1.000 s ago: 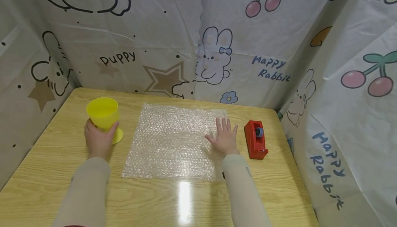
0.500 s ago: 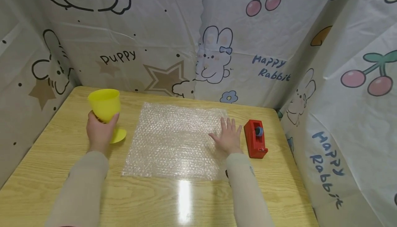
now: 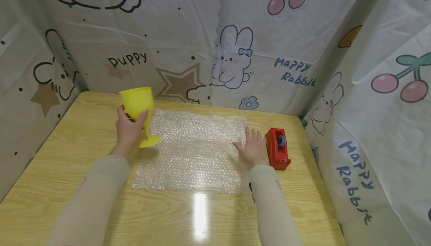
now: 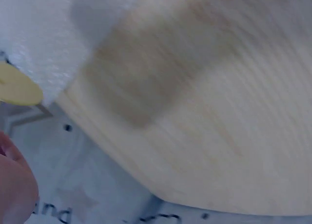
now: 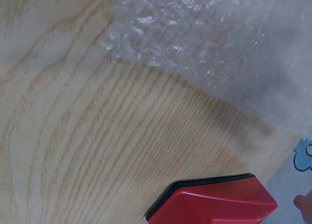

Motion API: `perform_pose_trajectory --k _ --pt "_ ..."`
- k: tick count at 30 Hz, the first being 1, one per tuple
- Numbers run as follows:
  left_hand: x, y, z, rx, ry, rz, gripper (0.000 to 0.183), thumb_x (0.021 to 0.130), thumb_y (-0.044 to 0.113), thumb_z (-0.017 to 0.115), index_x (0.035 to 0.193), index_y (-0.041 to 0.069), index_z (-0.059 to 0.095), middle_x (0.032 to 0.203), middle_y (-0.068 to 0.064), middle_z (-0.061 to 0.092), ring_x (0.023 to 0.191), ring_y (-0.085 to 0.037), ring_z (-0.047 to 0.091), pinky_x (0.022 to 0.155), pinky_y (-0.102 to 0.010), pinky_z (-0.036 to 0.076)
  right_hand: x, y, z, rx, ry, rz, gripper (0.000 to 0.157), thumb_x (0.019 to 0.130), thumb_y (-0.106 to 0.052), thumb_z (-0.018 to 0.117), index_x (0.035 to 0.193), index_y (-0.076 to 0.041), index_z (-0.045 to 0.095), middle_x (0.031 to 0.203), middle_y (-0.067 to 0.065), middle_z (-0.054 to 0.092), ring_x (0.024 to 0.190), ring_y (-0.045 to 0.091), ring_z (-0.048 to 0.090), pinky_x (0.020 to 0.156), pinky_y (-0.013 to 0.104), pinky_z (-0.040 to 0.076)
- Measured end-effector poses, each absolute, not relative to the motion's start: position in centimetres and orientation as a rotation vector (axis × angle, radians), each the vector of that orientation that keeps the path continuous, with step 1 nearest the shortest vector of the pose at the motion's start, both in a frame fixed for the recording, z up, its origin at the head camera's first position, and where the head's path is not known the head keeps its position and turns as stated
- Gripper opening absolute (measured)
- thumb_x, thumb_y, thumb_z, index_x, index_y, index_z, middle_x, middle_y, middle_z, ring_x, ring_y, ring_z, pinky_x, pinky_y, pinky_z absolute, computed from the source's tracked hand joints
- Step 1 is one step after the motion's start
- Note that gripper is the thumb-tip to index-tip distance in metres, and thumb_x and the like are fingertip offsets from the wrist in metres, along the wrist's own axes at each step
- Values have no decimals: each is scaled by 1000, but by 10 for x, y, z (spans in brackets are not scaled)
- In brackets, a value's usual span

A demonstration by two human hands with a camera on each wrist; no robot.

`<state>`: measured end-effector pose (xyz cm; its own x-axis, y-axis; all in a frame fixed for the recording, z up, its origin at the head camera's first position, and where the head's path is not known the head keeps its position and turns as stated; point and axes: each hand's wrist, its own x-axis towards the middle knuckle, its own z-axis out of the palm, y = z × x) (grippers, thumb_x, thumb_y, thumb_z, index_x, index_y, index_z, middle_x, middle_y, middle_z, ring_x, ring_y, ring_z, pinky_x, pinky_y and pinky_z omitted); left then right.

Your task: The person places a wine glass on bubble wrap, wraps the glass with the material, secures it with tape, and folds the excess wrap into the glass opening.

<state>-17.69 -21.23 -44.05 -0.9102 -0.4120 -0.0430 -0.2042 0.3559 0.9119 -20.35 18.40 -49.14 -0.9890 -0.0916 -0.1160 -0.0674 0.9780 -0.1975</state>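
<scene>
My left hand [image 3: 129, 130] grips a yellow goblet [image 3: 138, 102] below its bowl, thumb on the near side. The goblet tilts a little, and its round foot hangs above the left edge of a bubble wrap sheet [image 3: 195, 150]. In the left wrist view only the yellow foot [image 4: 18, 85] and part of the hand [image 4: 17, 185] show at the left edge. My right hand [image 3: 253, 149], fingers spread, is at the sheet's right edge; whether it touches the sheet I cannot tell. Just right of it stands a red tape dispenser [image 3: 277, 150], also partly seen in the right wrist view.
The wooden table [image 3: 161, 216] carries the sheet and the dispenser. A printed cloth [image 3: 188, 33] hangs along its back, left and right sides. Light reflects off the table's near middle.
My left hand has raised the goblet and carried it to the right, from the bare table to the sheet's left edge. My right hand has shifted slightly right, toward the tape dispenser.
</scene>
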Motion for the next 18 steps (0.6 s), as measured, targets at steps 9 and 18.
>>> perform_pose_trajectory --k 9,18 --pt "-187 -154 -443 535 -2508 -1590 84 84 64 48 141 8 22 120 -20 53 100 -31 54 87 -42 46 -202 192 -493 -89 2978 -311 83 88 -62 42 150 -12 18 149 20 29 139 40 20 112 60 15" --pt "-191 -100 -449 570 -2620 -1580 81 84 70 42 133 6 34 104 -15 57 85 -27 57 73 -36 48 -199 198 -496 14 2925 -312 77 92 -60 39 143 -4 30 138 22 41 128 38 36 106 53 33"
